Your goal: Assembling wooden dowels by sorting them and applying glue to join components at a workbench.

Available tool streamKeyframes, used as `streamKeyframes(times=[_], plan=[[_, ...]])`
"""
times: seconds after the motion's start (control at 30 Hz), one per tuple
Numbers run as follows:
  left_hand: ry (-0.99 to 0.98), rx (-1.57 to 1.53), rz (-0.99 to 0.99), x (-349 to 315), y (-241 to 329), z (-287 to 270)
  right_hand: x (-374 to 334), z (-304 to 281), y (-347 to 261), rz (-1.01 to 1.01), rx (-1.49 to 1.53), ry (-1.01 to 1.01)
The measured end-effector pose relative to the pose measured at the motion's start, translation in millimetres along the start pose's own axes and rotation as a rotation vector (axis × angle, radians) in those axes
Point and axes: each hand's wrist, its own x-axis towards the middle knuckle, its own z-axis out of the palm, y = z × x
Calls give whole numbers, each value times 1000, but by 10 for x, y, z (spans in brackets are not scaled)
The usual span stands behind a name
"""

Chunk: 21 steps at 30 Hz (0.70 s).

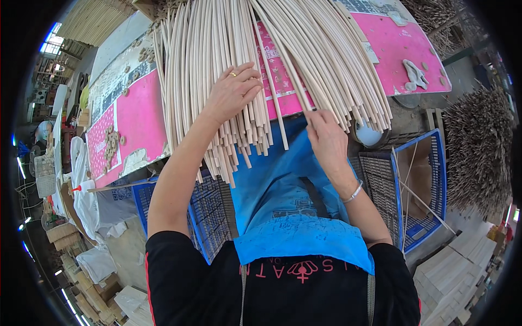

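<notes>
Long, pale wooden rods (201,60) lie in a big heap on the table, their near ends hanging over its front edge. On top of this left heap rests my left hand (235,93), its fingers apart and slightly bent, a ring on one of them. My right hand (328,142) is closed around the near end of a wooden rod (293,73) beside the second heap of rods (337,60). Between the heaps, one loose rod (274,100) sticks out past the edge over my blue apron (288,201). My right fingertips are partly hidden.
Blue plastic crates (405,187) stand below the table on both sides. The pink-covered table (142,117) carries small round wooden pieces (111,142) at left and a white glove (416,75) at right. A large bundle of thin sticks (478,146) stands at far right.
</notes>
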Motion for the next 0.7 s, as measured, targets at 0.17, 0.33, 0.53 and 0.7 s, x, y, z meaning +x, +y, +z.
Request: streamKeyframes(times=[0.17,0.33,0.53,0.7], plan=[[-1,127,97,41,-44,-19,-124,-218,-221,-215,71,145],[-107,155,65,128,-24,-86,-343,133,-274,158,526,-143],[-164,154,32,28,-93,-159,-347,493,-225,622,1135,-559],[-105,87,38,-12,-124,-121,-207,659,-176,666,1210,-599]])
